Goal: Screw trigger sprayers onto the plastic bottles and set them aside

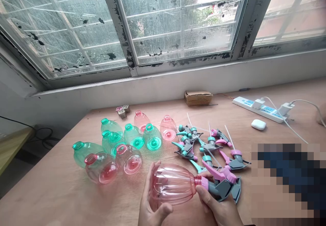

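A clear pink spray bottle [173, 184] lies sideways above the front of the table. Its base rests in my left hand [152, 202], with the fingers and thumb curved round it. My right hand [216, 207] grips the pink-and-grey trigger sprayer [221, 182] by its pink collar at the bottle's neck. Whether the collar is fully tight I cannot tell. Beyond my right hand lies a heap of loose trigger sprayers [187, 148] in pink, teal and grey, several with white dip tubes sticking up. Open-necked green bottles [154, 137] and pink bottles [128, 159] stand or lean to the left.
Toward the wall are a small cardboard box [197, 98] and some little cubes [122, 111]. On the right lie a power strip [259, 109] with plugged-in cables and a white earbud case [258, 124]. A blurred-out patch covers the lower right.
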Demonstrator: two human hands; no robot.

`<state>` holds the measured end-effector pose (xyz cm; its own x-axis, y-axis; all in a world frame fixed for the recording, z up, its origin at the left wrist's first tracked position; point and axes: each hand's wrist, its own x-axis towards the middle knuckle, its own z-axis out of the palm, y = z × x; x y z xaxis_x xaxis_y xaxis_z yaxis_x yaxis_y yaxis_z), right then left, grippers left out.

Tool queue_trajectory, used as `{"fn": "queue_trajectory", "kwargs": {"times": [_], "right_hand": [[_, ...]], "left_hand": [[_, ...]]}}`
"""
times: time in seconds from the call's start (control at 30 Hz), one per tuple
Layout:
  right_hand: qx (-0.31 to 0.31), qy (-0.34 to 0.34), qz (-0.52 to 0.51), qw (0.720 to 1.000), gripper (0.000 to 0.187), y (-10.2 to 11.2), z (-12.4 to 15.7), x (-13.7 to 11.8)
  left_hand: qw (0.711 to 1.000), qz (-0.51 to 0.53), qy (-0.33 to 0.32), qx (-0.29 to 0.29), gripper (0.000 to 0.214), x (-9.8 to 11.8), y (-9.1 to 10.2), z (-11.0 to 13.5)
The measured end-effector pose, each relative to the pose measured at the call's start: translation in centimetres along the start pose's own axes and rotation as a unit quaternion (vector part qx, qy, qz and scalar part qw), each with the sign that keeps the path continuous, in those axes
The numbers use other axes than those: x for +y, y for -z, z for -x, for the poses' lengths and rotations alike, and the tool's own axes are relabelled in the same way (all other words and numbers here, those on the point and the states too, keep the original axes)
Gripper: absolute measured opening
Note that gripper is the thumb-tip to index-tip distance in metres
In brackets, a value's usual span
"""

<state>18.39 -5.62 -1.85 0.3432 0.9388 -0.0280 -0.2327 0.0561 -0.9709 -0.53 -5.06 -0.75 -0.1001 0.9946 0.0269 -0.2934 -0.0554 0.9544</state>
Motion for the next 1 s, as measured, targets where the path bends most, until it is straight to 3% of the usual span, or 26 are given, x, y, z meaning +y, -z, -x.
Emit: {"fn": "queue_trajectory", "kwargs": {"times": [0.13,0.3,0.43,0.53,0.67,0.9,1.0], "right_hand": [[0.001,0.000,-0.005,1.000,0.047,0.0,-0.2,-0.1],[-0.013,-0.018,-0.015,1.000,0.048,0.5,-0.7,0.3],[0.006,-0.004,0.014,1.000,0.047,0.3,0.0,0.5],[0.017,-0.006,0.032,0.999,0.047,-0.1,0.2,0.3],[0.012,-0.002,0.013,1.000,0.047,-0.3,-0.2,-0.1],[0.015,-0.012,0.013,1.000,0.046,-0.3,-0.1,0.3],[0.008,-0.008,0.009,1.000,0.046,-0.2,0.0,0.4]], "left_hand": [[1.000,-0.022,0.010,0.001,0.097,0.2,-0.4,-0.1],[0.999,-0.032,-0.018,0.014,0.105,-0.4,-1.4,0.5],[1.000,-0.008,-0.002,0.015,0.117,0.0,-1.4,0.3],[0.999,-0.018,0.015,0.043,0.106,0.7,-1.6,-0.1],[0.993,-0.088,-0.011,0.076,0.098,0.7,-2.0,-0.3],[0.998,-0.049,-0.012,0.031,0.104,0.0,-1.3,-0.1],[0.998,-0.038,-0.011,0.042,0.093,0.2,-1.3,-0.2]]}}
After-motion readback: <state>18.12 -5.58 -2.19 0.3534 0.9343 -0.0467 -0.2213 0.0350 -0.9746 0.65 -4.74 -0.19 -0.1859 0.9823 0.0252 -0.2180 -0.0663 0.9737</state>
